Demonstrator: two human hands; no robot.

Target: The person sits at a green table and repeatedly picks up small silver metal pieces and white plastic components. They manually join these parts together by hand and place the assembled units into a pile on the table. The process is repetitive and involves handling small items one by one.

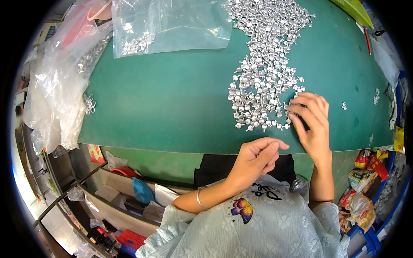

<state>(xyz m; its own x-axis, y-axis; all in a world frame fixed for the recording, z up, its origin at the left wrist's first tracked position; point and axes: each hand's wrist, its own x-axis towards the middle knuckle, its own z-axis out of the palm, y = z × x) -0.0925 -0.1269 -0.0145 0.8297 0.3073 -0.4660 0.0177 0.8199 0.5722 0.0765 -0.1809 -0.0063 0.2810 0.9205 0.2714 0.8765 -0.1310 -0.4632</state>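
A long heap of small silver metal pieces (pixel 269 64), each with a round head and a short stem, spreads down the green tabletop. My right hand (pixel 313 122) is at the near right edge of the heap. Its fingers are curved and apart, with the tips touching or just over the loose pieces; no piece shows in its grasp. My left hand (pixel 259 158) is closed at the table's front edge, just below the heap. Its thumb presses against the curled fingers, and whatever lies inside is hidden.
A clear plastic bag (pixel 172 30) with some silver pieces lies at the back. More plastic bags (pixel 64 86) hang over the left edge. A few loose pieces (pixel 344 105) lie at right, near a lime-green tray (pixel 355 10). Shelf compartments (pixel 129 206) stand below left; snack packets (pixel 361 189) below right.
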